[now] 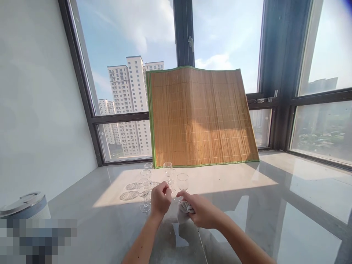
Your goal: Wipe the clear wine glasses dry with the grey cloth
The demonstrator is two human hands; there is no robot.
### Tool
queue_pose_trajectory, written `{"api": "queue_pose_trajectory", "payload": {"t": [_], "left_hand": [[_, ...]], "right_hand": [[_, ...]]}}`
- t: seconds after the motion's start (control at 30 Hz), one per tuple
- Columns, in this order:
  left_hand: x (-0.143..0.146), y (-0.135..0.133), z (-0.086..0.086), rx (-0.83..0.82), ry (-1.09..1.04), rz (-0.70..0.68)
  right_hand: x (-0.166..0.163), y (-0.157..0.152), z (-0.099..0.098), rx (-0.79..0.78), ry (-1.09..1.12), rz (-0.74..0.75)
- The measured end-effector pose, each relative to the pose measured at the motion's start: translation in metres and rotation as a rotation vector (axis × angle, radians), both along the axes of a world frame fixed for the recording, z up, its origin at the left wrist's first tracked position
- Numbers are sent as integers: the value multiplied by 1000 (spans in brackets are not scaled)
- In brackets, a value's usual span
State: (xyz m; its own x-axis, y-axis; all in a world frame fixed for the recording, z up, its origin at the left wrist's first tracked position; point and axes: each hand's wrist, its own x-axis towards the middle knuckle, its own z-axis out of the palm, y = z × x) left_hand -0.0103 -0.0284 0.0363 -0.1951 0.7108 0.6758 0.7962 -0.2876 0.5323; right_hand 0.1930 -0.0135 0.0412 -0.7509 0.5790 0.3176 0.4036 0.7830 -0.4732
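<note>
Several small clear stemmed glasses [143,189] stand upright on the glossy sill, grouped just beyond my hands. My left hand [160,200] is curled into a fist beside them, and whatever its fingers hold, if anything, is hidden. A crumpled whitish cloth [184,209] is gripped in my right hand [202,211], hanging low over the sill. The forefinger of that hand points toward the left hand, in front of the rightmost glass [182,180]. Whether the finger touches this glass cannot be made out.
A bamboo mat [200,117] with green edging leans against the window behind the glasses. At the lower left stands a lidded container [26,205], partly blurred out. A white wall [41,99] borders the sill [90,223] on the left.
</note>
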Motion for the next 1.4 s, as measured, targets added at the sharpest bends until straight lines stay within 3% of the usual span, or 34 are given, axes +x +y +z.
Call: {"api": "queue_pose_trajectory", "payload": {"t": [0.13,0.23,0.4,0.57,0.77,0.93,1.23,1.3,1.4], "left_hand": [[-1,-13,11,346,132,19],[-6,-23,26,634,166,153],[-20,-23,43,801,-60,334],[-36,-14,37,722,-294,408],[-49,0,19,589,-481,356],[-46,5,11,435,-611,302],[-30,-1,6,259,-555,398],[-24,0,4,260,-529,335],[-11,0,-1,230,-493,116]], "right_hand": [[-5,4,-15,65,-130,-25],[-10,2,-20,116,-141,-42],[-14,-3,-22,50,-180,-142],[-17,5,-33,-53,-163,-164],[-24,16,-42,-55,-64,-137],[-22,15,-35,-52,-161,-285],[-2,23,-14,-72,-285,-598],[3,31,-15,-59,-281,-644],[13,50,-21,-59,-242,-701]]}}
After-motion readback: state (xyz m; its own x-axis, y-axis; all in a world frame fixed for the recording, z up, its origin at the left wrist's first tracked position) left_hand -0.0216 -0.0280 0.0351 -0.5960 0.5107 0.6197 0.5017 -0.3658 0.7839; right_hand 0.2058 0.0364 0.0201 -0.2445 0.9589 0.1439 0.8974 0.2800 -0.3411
